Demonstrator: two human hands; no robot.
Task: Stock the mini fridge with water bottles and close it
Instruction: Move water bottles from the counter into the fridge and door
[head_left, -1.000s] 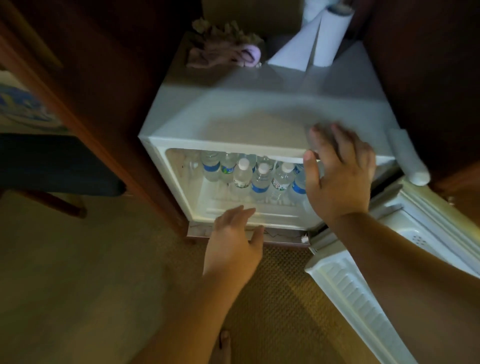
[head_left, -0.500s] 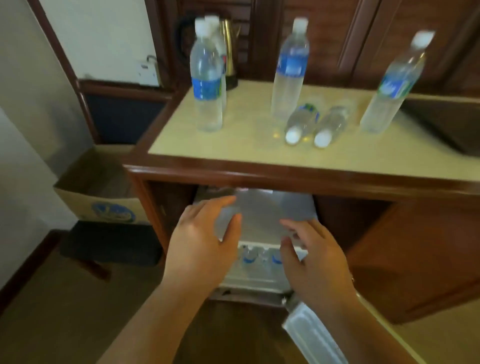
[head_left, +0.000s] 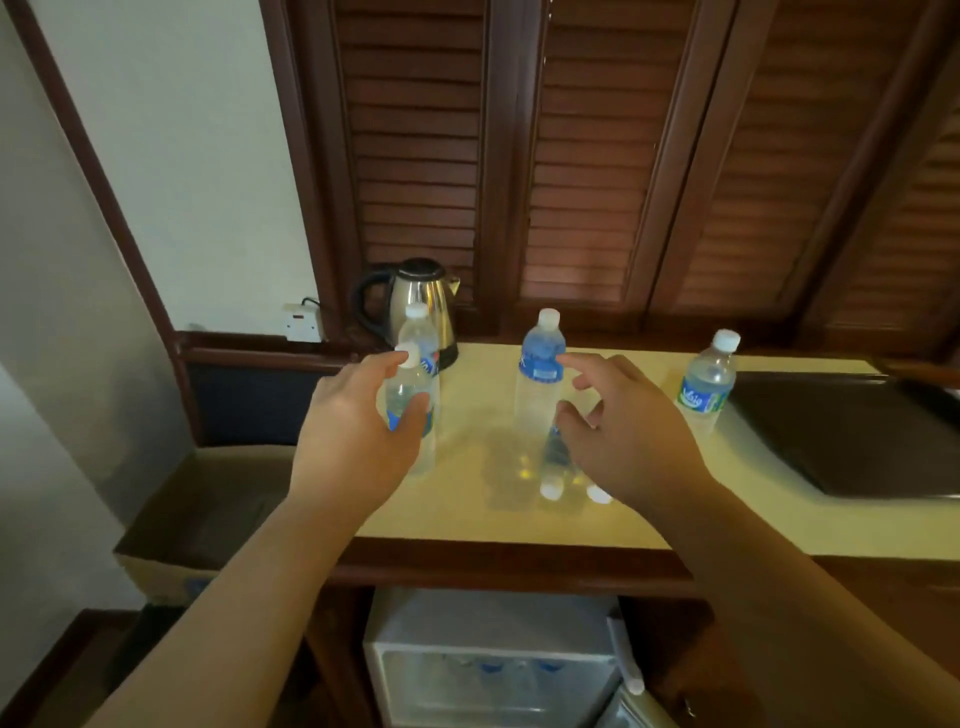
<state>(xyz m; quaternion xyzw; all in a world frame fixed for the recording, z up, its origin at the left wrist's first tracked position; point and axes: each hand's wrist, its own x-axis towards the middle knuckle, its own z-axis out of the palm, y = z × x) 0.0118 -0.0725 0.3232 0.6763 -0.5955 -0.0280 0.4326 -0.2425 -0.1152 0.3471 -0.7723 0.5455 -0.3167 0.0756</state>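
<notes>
Several water bottles are on the cream countertop (head_left: 467, 509). Two stand at the left, one (head_left: 418, 332) behind the other (head_left: 402, 387). My left hand (head_left: 358, 436) is open, its thumb and fingers spread around the nearer one. A blue-labelled bottle (head_left: 540, 374) stands in the middle and a green-labelled one (head_left: 707, 384) at the right. Two small bottles (head_left: 553, 483) lie with their caps toward me. My right hand (head_left: 628, 436) hovers open over them. Below, the white mini fridge (head_left: 493, 621) is open with bottles (head_left: 491, 667) inside, its door (head_left: 626, 712) swung out at the right.
A steel kettle (head_left: 418, 296) stands at the back left of the counter, beside a wall socket (head_left: 301, 323). A dark tray (head_left: 852, 431) lies at the counter's right end. A cardboard box (head_left: 208, 514) sits left of the cabinet. Louvred wooden doors (head_left: 597, 156) rise behind.
The view has lifted from the fridge to the countertop. Both hands rose from the fridge's top edge to the bottles on the counter.
</notes>
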